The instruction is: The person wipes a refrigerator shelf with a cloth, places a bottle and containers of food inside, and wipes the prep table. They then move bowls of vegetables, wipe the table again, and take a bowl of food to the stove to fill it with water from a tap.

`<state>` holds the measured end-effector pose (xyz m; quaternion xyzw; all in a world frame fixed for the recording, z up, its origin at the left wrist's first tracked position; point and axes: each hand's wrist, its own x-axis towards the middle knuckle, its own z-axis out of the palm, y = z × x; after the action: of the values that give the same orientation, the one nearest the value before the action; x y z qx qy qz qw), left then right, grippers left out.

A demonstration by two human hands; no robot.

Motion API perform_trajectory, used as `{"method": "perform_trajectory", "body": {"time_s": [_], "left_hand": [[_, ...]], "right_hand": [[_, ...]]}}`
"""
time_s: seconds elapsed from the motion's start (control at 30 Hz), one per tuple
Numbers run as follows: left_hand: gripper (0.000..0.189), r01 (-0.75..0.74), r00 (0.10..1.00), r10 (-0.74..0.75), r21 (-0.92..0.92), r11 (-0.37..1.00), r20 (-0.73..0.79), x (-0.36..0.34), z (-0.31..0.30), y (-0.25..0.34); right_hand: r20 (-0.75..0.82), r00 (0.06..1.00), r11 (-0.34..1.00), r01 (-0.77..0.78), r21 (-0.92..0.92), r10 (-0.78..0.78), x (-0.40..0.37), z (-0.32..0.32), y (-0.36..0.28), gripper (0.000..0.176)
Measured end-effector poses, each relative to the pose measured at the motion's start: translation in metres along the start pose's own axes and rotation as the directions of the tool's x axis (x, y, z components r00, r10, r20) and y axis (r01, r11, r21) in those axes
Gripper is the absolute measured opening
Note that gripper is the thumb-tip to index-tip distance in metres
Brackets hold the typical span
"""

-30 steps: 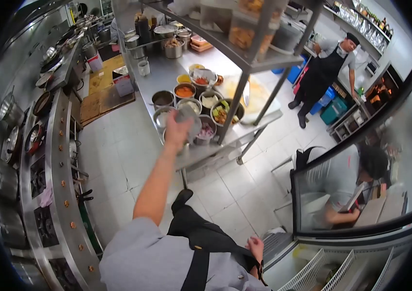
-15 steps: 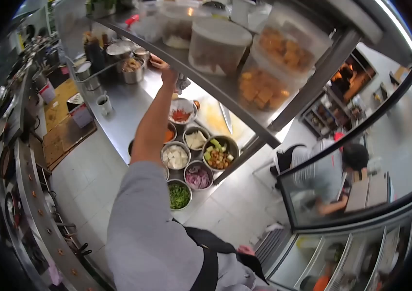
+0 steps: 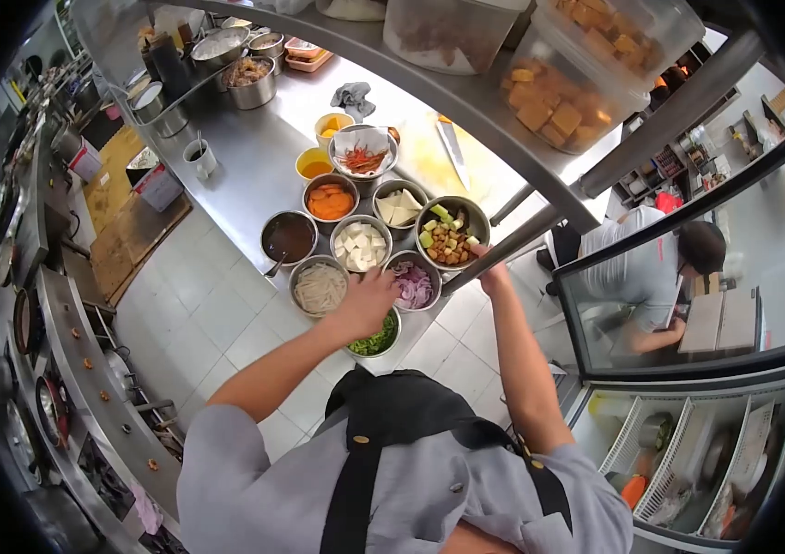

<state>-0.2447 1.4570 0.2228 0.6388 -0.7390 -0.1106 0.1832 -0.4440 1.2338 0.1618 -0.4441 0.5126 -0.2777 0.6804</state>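
- Left hand (image 3: 369, 300) hangs over the round steel bowl of chopped greens (image 3: 376, 342) at the near edge of the smooth steel counter (image 3: 245, 175), fingers curled downward; any hold is hidden.
- Right hand (image 3: 489, 270) touches the slanted metal post (image 3: 514, 240); its grip cannot be told.

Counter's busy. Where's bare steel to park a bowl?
Bare counter between the white cup and the sauce bowl; a strip beside the grey cloth. The bowls by the front edge sit rim to rim, left hand over them.
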Motion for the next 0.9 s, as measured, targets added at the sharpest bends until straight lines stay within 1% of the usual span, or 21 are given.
{"method": "perform_trajectory", "body": {"time_s": [0.03, 0.07, 0.13, 0.17, 0.2, 0.27, 0.33, 0.4, 0.47, 0.53, 0.57, 0.6, 0.63, 0.67, 0.7, 0.73, 0.77, 0.8, 0.83, 0.87, 0.9], "left_hand": [[0.021, -0.06, 0.998, 0.06, 0.121, 0.991, 0.003, 0.0, 0.01, 0.002], [0.021, -0.075, 0.997, 0.074, 0.128, 0.989, 0.012, 0.002, 0.023, 0.001], [0.013, -0.18, 0.983, 0.168, 0.22, 0.959, 0.071, 0.009, 0.043, -0.003], [0.007, -0.231, 0.972, 0.218, 0.224, 0.947, 0.083, 0.012, 0.045, -0.004], [0.007, -0.258, 0.966, 0.242, 0.23, 0.938, 0.096, 0.016, 0.044, -0.005], [0.009, -0.395, 0.917, 0.373, 0.187, 0.899, 0.14, 0.022, 0.042, -0.01], [0.011, -0.45, 0.89, 0.415, 0.21, 0.868, 0.189, 0.022, 0.045, -0.014], [0.016, -0.496, 0.867, 0.485, 0.095, 0.863, 0.115, 0.019, 0.052, -0.019], [0.019, -0.512, 0.849, 0.499, 0.035, 0.858, 0.175, 0.016, 0.049, -0.019], [0.024, -0.559, 0.813, 0.558, -0.046, 0.828, 0.167, 0.02, 0.04, -0.01], [0.029, -0.629, 0.768, 0.632, -0.064, 0.775, 0.105, 0.022, 0.042, -0.006], [0.031, -0.638, 0.753, 0.644, -0.088, 0.765, 0.136, 0.024, 0.034, 0.01], [0.032, -0.587, 0.765, 0.601, -0.135, 0.798, 0.232, 0.026, 0.036, 0.016], [0.029, -0.585, 0.749, 0.594, -0.126, 0.801, 0.294, 0.031, 0.026, 0.039], [0.029, -0.615, 0.712, 0.632, -0.164, 0.772, 0.305, 0.035, 0.023, 0.06], [0.028, -0.617, 0.702, 0.642, -0.188, 0.764, 0.309, 0.044, 0.027, 0.079], [0.028, -0.649, 0.656, 0.677, -0.208, 0.732, 0.333, 0.056, 0.037, 0.086], [0.027, -0.646, 0.649, 0.69, -0.248, 0.722, 0.319, 0.066, 0.052, 0.097], [0.026, -0.63, 0.659, 0.685, -0.271, 0.728, 0.309, 0.073, 0.066, 0.107], [0.025, -0.629, 0.62, 0.688, -0.285, 0.724, 0.377, 0.085, 0.087, 0.125], [0.025, -0.622, 0.584, 0.682, -0.298, 0.725, 0.441, 0.1, 0.114, 0.149]], "right_hand": [[-0.042, 0.999, 1.0, -0.004, -0.027, 0.003, 0.0, 0.0, 0.0, 0.021], [-0.051, 0.999, 1.0, -0.001, -0.012, 0.001, 0.003, -0.002, 0.002, 0.021], [0.066, 0.998, 1.0, -0.02, 0.015, 0.019, 0.016, -0.012, 0.01, 0.014], [0.043, 0.998, 0.997, -0.041, 0.069, 0.038, 0.019, -0.012, 0.012, 0.011], [-0.003, 0.999, 0.998, -0.032, 0.046, 0.032, 0.005, -0.005, 0.001, 0.011], [-0.09, 0.996, 0.999, -0.025, 0.024, 0.027, -0.023, 0.006, -0.021, 0.012], [-0.131, 0.991, 0.998, -0.031, 0.056, 0.039, -0.015, -0.012, -0.011, 0.018], [-0.17, 0.984, 0.996, -0.041, 0.085, 0.055, -0.016, -0.032, -0.006, 0.023], [-0.236, 0.969, 0.986, -0.031, 0.164, 0.07, -0.026, -0.051, 0.0, 0.022], [-0.235, 0.969, 0.992, -0.044, 0.117, 0.07, -0.037, -0.074, 0.006, 0.024], [-0.183, 0.982, 0.967, 0.011, 0.255, 0.037, -0.05, -0.089, 0.016, 0.025], [-0.328, 0.94, 0.972, -0.017, 0.233, 0.095, -0.05, -0.107, 0.033, 0.028], [-0.448, 0.888, 0.973, 0.004, 0.229, 0.101, -0.057, -0.124, 0.052, 0.03], [-0.542, 0.836, 0.985, 0.014, 0.174, 0.083, -0.046, -0.149, 0.093, 0.035], [-0.516, 0.844, 0.928, 0.065, 0.366, 0.144, -0.084, -0.162, 0.092, 0.035], [-0.556, 0.811, 0.91, 0.076, 0.408, 0.181, -0.112, -0.179, 0.102, 0.034], [-0.619, 0.749, 0.876, 0.11, 0.47, 0.238, -0.13, -0.186, 0.113, 0.032], [-0.662, 0.688, 0.845, 0.133, 0.518, 0.297, -0.15, -0.2, 0.129, 0.029], [-0.656, 0.692, 0.793, 0.2, 0.575, 0.302, -0.164, -0.216, 0.151, 0.031], [-0.648, 0.7, 0.744, 0.253, 0.619, 0.301, -0.175, -0.238, 0.187, 0.032], [-0.712, 0.576, 0.741, 0.252, 0.623, 0.403, -0.185, -0.26, 0.224, 0.034]]}}
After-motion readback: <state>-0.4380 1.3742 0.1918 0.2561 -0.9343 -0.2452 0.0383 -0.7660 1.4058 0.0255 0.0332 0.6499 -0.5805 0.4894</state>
